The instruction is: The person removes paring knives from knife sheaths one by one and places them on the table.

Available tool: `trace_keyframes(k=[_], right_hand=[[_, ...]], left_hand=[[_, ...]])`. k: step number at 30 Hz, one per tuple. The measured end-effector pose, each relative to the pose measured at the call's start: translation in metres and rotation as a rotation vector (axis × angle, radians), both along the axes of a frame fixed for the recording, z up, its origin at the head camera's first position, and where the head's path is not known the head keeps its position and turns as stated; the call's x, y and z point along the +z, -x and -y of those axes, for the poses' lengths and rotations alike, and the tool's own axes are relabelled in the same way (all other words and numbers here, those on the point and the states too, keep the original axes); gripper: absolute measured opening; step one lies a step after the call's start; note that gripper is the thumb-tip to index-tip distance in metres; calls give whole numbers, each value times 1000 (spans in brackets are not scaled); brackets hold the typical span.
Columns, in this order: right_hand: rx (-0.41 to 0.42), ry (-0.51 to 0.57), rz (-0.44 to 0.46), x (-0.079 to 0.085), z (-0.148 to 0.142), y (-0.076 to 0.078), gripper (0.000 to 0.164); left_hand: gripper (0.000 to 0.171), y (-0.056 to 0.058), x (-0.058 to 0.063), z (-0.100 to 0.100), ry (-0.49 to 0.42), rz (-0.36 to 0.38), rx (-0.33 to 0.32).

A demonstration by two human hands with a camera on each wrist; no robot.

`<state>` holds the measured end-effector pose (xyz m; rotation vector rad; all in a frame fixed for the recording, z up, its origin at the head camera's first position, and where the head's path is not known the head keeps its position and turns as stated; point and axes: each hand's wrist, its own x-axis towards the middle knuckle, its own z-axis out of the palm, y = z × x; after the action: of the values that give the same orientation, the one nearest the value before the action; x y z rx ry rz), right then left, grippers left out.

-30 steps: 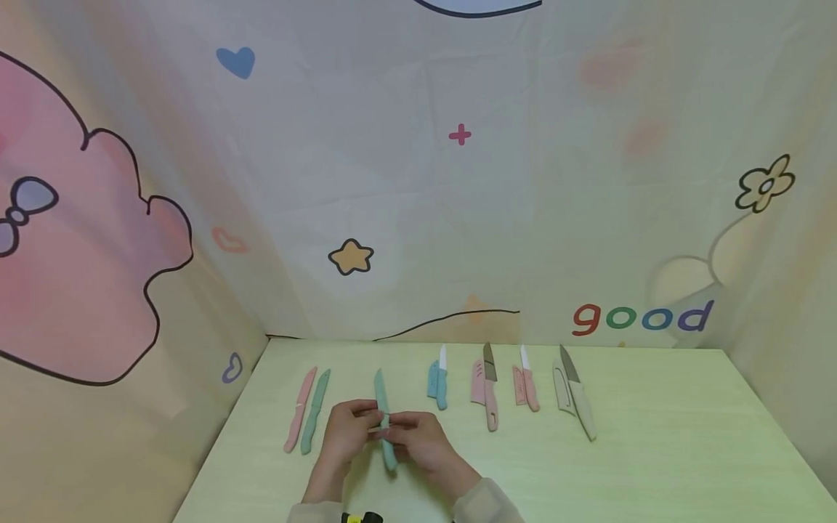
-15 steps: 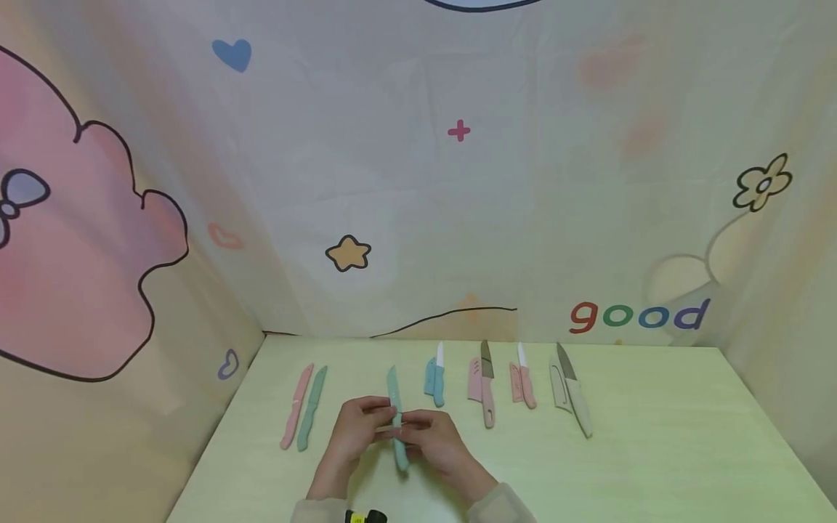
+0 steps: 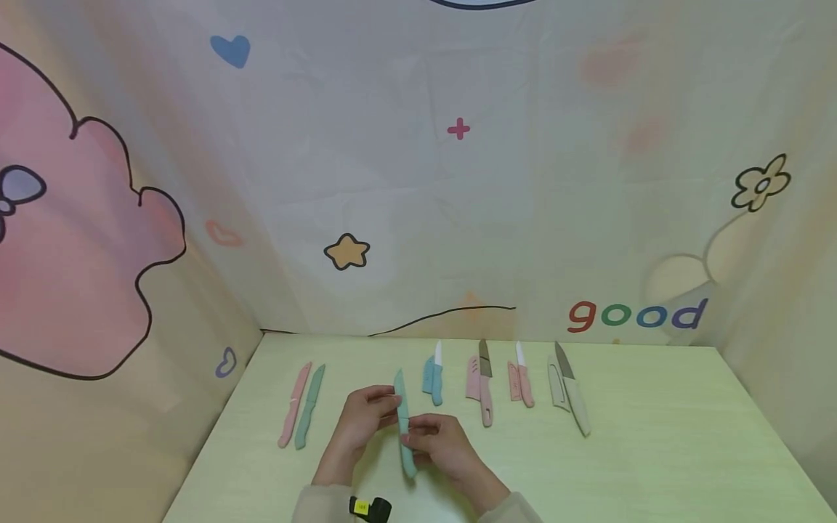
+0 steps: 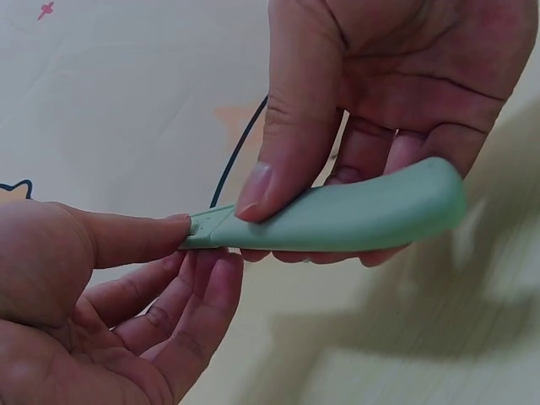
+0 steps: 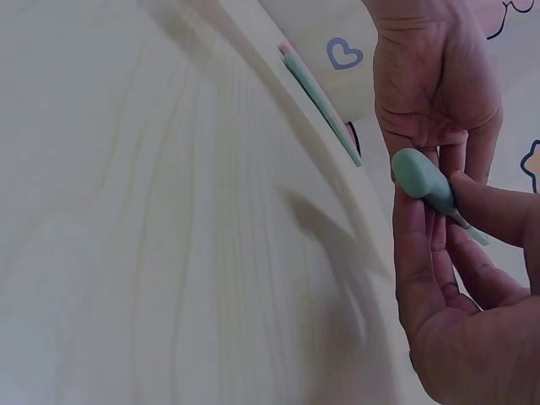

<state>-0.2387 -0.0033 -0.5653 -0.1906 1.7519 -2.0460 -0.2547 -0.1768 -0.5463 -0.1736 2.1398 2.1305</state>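
A mint-green knife (image 3: 407, 459) in its matching sheath (image 3: 401, 385) is held above the table, tip pointing away. My left hand (image 3: 362, 420) pinches the sheath between thumb and fingers. My right hand (image 3: 446, 444) grips the handle, thumb on top and fingers beneath. In the left wrist view, the smooth handle (image 4: 363, 211) curves down at its butt, and a thin seam shows where it meets the sheath. The right wrist view shows the handle's rounded end (image 5: 413, 175) from behind. No bare blade is visible on this knife.
Left of my hands lie a pink sheathed knife (image 3: 295, 404) and a green sheathed one (image 3: 310, 407). To the right, unsheathed knives lie beside their covers: blue (image 3: 437, 385), dusty pink with dark blade (image 3: 486, 399), pink (image 3: 525, 388) and beige (image 3: 577, 403). A patterned curtain (image 3: 405, 181) stands behind.
Both hands and the green knife have shifted a little to the right. My left hand has moved farther up the sheath, so the hands are farther apart along the knife.
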Motion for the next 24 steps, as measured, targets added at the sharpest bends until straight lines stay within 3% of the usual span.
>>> trace_keyframes(k=[8,24], right_hand=[[-32,-5,-7,2,-9,-4,33],[-61,-28,28,6,-41,-19,37]], left_hand=[[35,5,-3,-11,-29,-13,-6],[39,0,0,-45,-38,-23,-98]])
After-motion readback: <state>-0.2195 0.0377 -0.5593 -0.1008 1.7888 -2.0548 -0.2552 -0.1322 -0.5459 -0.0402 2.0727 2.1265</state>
